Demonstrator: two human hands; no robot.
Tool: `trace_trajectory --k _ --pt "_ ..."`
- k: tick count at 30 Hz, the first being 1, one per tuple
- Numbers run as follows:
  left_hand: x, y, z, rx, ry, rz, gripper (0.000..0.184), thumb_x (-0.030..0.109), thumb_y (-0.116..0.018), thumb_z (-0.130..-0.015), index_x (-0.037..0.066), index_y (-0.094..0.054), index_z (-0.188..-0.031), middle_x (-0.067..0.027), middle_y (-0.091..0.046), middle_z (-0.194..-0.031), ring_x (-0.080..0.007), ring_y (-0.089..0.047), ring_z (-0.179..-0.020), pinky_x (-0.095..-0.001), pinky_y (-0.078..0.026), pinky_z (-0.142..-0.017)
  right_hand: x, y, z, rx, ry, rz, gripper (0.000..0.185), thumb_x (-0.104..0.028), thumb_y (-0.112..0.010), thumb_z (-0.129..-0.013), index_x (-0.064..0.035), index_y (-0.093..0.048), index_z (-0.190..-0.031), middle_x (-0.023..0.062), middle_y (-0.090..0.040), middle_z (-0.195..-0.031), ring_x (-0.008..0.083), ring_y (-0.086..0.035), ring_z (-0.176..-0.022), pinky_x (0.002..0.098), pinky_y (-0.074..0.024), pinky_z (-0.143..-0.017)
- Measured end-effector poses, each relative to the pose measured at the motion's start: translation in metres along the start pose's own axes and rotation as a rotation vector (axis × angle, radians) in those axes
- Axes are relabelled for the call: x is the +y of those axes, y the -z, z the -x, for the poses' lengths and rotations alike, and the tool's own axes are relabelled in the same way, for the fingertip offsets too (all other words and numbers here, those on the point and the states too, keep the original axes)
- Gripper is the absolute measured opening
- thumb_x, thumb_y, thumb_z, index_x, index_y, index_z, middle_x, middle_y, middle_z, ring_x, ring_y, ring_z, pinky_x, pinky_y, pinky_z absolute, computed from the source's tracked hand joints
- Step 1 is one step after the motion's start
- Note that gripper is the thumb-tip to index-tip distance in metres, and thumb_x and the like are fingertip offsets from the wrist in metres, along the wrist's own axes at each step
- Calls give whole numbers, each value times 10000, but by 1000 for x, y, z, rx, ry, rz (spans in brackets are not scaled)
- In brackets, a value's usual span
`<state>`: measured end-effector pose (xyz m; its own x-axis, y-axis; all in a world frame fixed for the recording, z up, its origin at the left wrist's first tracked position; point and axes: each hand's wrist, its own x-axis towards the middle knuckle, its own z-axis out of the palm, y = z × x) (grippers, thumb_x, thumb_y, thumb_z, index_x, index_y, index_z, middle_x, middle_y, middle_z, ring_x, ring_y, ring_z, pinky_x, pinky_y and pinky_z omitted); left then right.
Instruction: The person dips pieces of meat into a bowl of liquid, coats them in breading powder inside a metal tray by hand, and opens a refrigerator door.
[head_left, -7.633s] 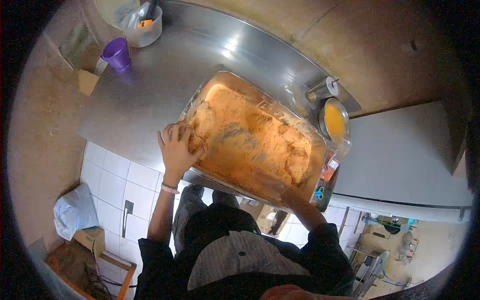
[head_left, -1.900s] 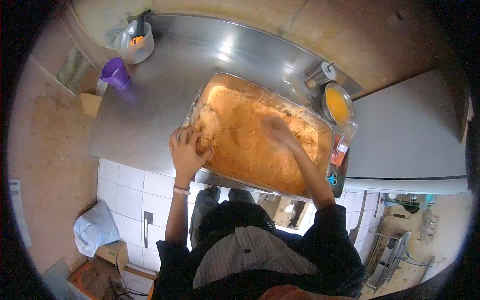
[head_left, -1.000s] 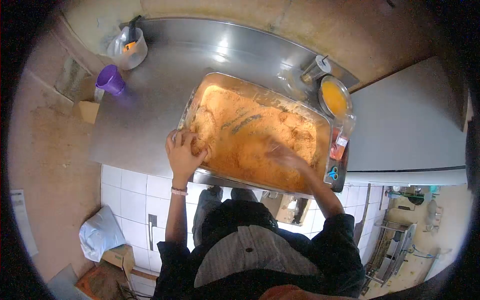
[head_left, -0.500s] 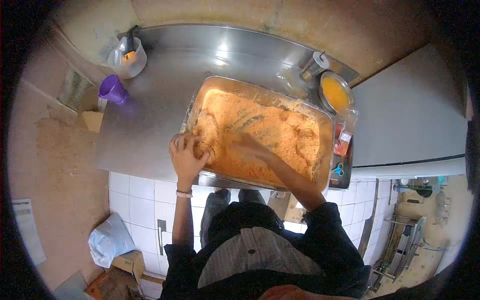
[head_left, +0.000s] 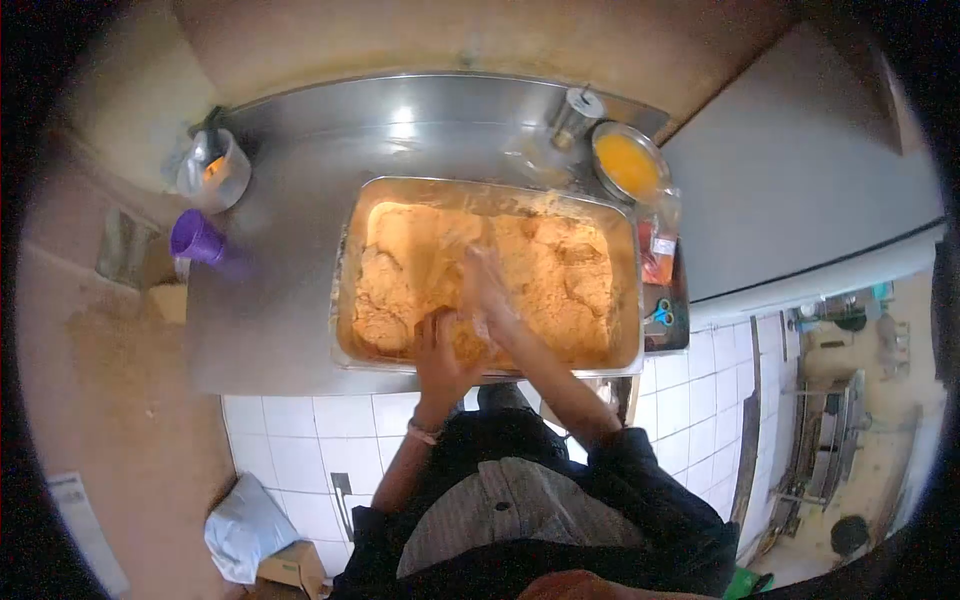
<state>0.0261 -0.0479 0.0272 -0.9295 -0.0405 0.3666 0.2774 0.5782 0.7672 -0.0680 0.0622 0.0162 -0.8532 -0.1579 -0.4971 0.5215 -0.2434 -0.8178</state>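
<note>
A deep metal tray holds orange, flour-like powder. Coated lumps show at its two ends, a larger coated piece on the left and another coated piece on the right. My left hand is over the tray's near edge, fingers apart and bent down toward the powder, with nothing visible in them. Beside it, my right hand is low over the middle of the powder, smeared by motion. Its fingers cannot be made out, nor whether they hold anything.
Behind the tray's right corner is a metal bowl of yellow-orange liquid, near a metal canister. Blue-handled scissors and a red-and-clear packet lie to the right. On the left are a purple cup and a clear plastic tub.
My left hand has moved right, from the coated piece at the tray's left end to the near middle. My right hand stays over the middle, now close to the left. The camera view has shifted.
</note>
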Motion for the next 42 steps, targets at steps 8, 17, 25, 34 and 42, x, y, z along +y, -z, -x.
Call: trace_trajectory --k 8,17,25,34,42 --pt "13 -23 -1 -135 -112 16 187 216 -658 -810 55 -647 -906 -91 -561 -991 -311 -514 -960 -440 -402 -820 12 28 19 108 131 -502 672 -356 -466 -980 -185 -30 -1462 74 -451 -1078 151 -485 -930 325 -477 -763" --pt "30 -50 3 -277 -392 23 161 196 -631 -826 70 -648 -924 -85 -620 -973 -311 -546 -863 -419 -421 -761 48 75 -2 103 241 -616 662 -324 -512 -958 -186 -117 -1470 107 -443 -1198 183 -477 -1079 356 -461 -848" --pt "41 -61 12 -422 -480 22 144 207 -626 -826 77 -653 -883 -83 -609 -942 -297 -545 -908 -420 -413 -809 50 125 2 51 253 -172 651 -309 -525 -945 -165 -154 -1459 110 -426 -1238 188 -465 -1111 359 -444 -882" --pt "-57 38 0 -38 -80 -216 179 172 -684 -782 67 -613 -909 -113 -605 -933 -312 -549 -904 -418 -406 -803 54 178 -9 -34 438 956 640 -292 -540 -930 -141 -196 -1447 115 -408 -1282 192 -451 -1147 361 -425 -921" --pt "-96 87 -37 86 145 -414 480 226 -667 -834 7 -478 -1217 -195 -574 -1114 -362 -499 -1042 -440 -390 -906 85 86 -56 -305 543 1283 631 -276 -553 -916 -120 -234 -1437 118 -391 -1322 197 -439 -1179 364 -409 -955"
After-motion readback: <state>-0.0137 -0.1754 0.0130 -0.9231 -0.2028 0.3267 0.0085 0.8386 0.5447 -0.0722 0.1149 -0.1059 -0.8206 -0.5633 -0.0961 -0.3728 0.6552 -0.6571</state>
